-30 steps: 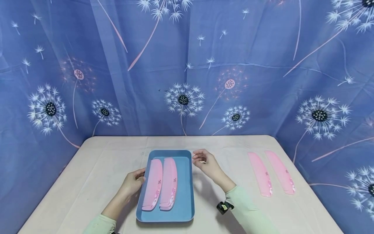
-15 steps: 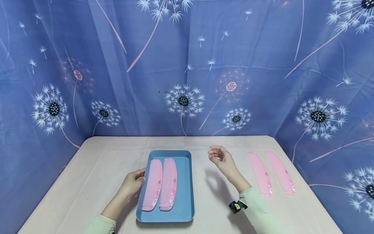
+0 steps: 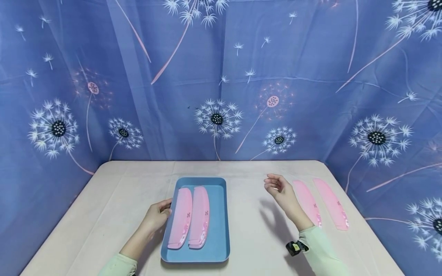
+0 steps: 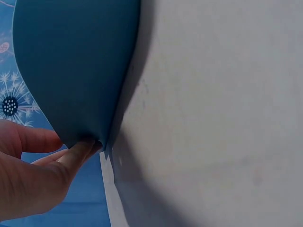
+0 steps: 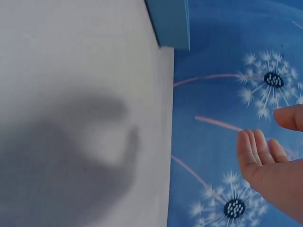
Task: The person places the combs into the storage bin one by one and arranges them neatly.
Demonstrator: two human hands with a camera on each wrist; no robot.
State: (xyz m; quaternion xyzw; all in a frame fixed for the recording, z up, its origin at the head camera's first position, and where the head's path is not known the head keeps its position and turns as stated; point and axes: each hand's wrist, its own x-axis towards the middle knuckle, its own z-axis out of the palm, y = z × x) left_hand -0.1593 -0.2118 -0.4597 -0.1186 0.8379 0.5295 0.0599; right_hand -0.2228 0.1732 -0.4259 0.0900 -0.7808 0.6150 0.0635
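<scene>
Two pink combs, a left one (image 3: 181,218) and a right one (image 3: 199,217), lie side by side in a blue tray (image 3: 220,222), teeth toward the left. My left hand (image 3: 155,218) pinches the tray's left side, its thumb at the rim; the left wrist view shows the fingers (image 4: 78,153) against the tray's outer wall. Raised over the table, my right hand (image 3: 283,193) is bare, with fingers loosely bent and thumb apart. Just to its right lie two more pink combs, a nearer one (image 3: 305,197) partly covered by the forearm and a farther one (image 3: 331,203).
A cream cloth covers the table (image 3: 246,230). Behind it and along both sides hangs a blue curtain (image 3: 172,115) printed with dandelions. A black device (image 3: 294,248) is strapped at the right wrist over a pale green sleeve.
My right hand has moved right, from beside the tray's far right corner to near the two table combs. The left hand, the tray and all the combs have stayed in place.
</scene>
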